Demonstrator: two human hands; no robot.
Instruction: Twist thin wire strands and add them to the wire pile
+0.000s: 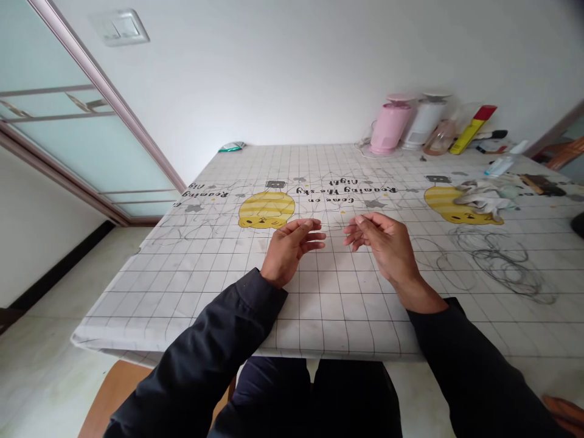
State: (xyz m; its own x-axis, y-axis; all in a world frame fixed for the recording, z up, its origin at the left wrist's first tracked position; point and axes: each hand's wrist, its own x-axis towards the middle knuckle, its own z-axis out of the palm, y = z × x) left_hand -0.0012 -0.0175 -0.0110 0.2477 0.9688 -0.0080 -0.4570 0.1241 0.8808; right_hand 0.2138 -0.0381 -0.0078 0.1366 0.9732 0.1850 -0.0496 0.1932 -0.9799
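Observation:
My left hand (pixel 294 246) is above the table, its thumb and index finger pinched together and the other fingers loosely apart. Across a small gap, my right hand (pixel 385 243) pinches with thumb and index finger in the same way. Anything between the fingertips is too thin to make out. Fine grey strands (pixel 205 228) lie loosely over the tablecloth beyond and left of my left hand. To the right of my right hand spreads a tangled coil of thin dark thread or wire (pixel 497 261), with looser loops nearer the wrist.
A white checked tablecloth (pixel 191 304) with yellow cartoon prints covers the table. At the back right stand a pink cylinder (pixel 391 125), a white cylinder (pixel 422 121) and a yellow-and-red box (pixel 472 131). A crumpled cloth (pixel 486 198) and a clear bottle (pixel 504 161) lie right. A green packet (pixel 232 146) sits back left.

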